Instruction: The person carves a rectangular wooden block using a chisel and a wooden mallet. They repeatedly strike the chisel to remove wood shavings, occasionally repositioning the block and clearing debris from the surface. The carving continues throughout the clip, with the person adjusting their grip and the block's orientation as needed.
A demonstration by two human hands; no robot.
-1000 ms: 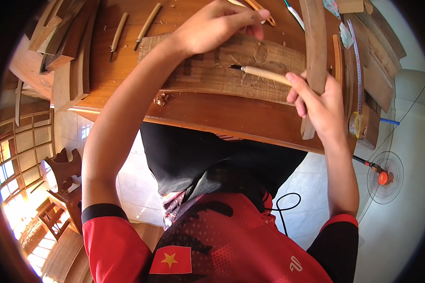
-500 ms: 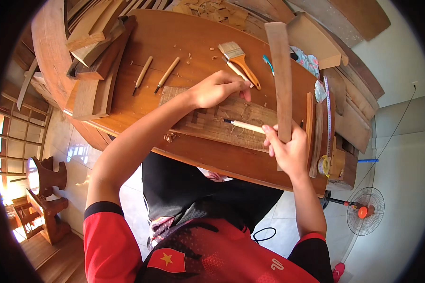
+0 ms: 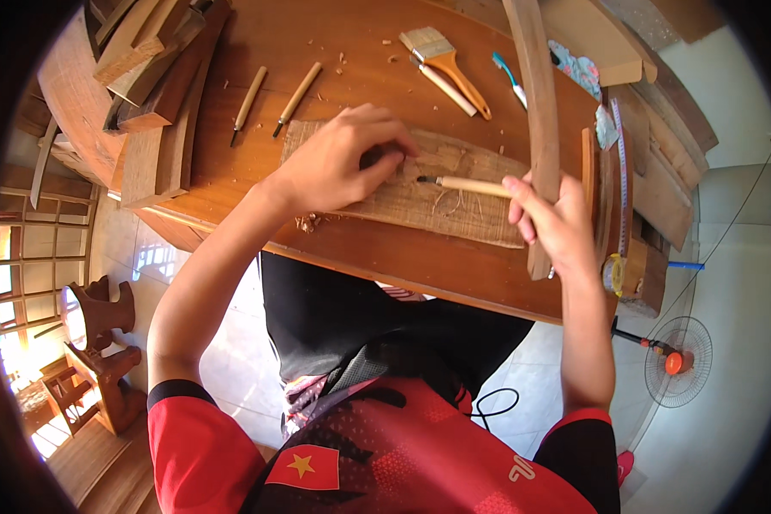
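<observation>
A carved brown board [image 3: 480,223] lies along the desk's front. My left hand [image 3: 347,158] is over its left part, fingers loosely curled with nothing visible in them, just left of the chisel tip. My right hand [image 3: 548,218] grips a long, upright-looking wooden bar [image 3: 540,103] together with a pale-handled carving chisel [image 3: 475,185], whose dark tip points left over the board. Two more carving tools [image 3: 248,103] lie back left. A paintbrush [image 3: 458,73] lies behind the board beside another pale tool [image 3: 445,90] and a teal-and-white implement [image 3: 510,77].
Stacked timber [image 3: 154,154] crowds the desk's [image 3: 334,248] left end. More planks [image 3: 660,188], a cloth [image 3: 574,68], a measuring tape [image 3: 623,171] and a yellow tape roll [image 3: 612,276] are at the right. Wood shavings [image 3: 308,221] sit near the front edge. A fan [image 3: 677,364] stands at lower right.
My left hand has moved left and toward my body, down beside the chisel tip, its fingers more curled. My right hand keeps its grip. The view has shifted between frames.
</observation>
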